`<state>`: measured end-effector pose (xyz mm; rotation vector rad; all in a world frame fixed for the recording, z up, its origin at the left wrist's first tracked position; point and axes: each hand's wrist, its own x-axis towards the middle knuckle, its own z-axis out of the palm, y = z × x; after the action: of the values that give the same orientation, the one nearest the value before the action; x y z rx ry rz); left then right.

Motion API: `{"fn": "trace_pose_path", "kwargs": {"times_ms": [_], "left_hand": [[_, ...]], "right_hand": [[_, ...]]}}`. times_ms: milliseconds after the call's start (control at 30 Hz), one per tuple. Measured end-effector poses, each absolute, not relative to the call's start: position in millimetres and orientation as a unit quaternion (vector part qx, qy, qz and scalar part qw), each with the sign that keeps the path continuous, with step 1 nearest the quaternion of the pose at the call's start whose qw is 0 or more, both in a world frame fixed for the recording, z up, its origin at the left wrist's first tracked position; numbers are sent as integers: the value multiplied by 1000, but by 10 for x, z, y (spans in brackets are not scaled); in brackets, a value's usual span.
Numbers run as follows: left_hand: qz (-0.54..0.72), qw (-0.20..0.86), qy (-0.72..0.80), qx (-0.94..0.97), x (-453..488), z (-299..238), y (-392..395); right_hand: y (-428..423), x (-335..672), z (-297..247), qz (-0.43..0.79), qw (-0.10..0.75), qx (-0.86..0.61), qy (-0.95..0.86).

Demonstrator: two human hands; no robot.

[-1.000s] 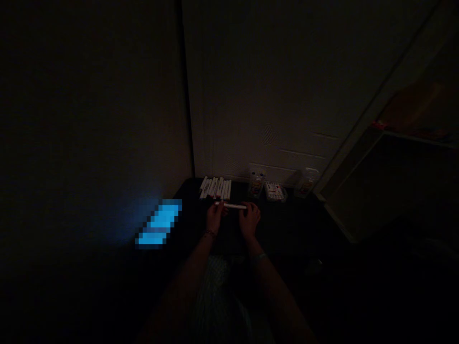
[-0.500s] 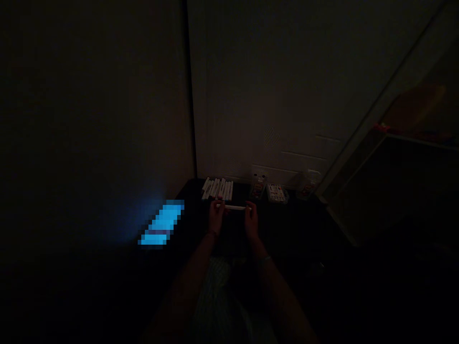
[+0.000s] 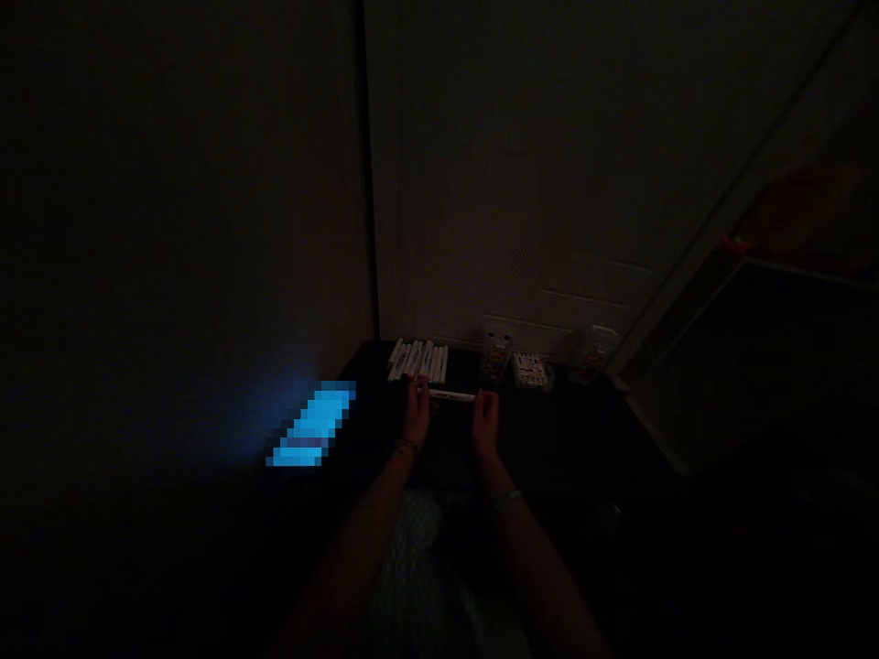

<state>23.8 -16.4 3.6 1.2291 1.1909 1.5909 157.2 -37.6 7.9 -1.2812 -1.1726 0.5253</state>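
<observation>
A white marker (image 3: 453, 396) lies level between my two hands above the dark table. My left hand (image 3: 416, 414) pinches its left end, and my right hand (image 3: 486, 419) has fingers closed on its right end. Small dark print shows along the barrel. Just beyond my left hand, a row of several white markers (image 3: 417, 361) lies side by side on the table. The dim light hides the finer detail of my fingers.
Behind my right hand stands a clear package (image 3: 495, 355) with a printed label. Beside it sits a clear case of markers (image 3: 531, 370), then another clear container (image 3: 594, 353). A glowing blurred screen (image 3: 312, 426) is at the left edge of the table (image 3: 549, 448). Walls rise behind and left.
The marker has turned a little, so print now shows on its barrel. My right hand's fingers have shifted at its end. The view has moved slightly.
</observation>
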Motion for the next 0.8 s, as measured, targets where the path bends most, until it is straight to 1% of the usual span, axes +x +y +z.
{"fn": "trace_pose_path", "kwargs": {"times_ms": [167, 400, 800], "left_hand": [[626, 384, 475, 485, 241, 23, -152], [628, 362, 482, 492, 236, -56, -92], [629, 369, 486, 482, 254, -70, -90]], "right_hand": [[-379, 1574, 67, 211, 610, -558, -522], [-370, 1579, 49, 222, 601, -566, -519], [-363, 1577, 32, 214, 637, -554, -491]]}}
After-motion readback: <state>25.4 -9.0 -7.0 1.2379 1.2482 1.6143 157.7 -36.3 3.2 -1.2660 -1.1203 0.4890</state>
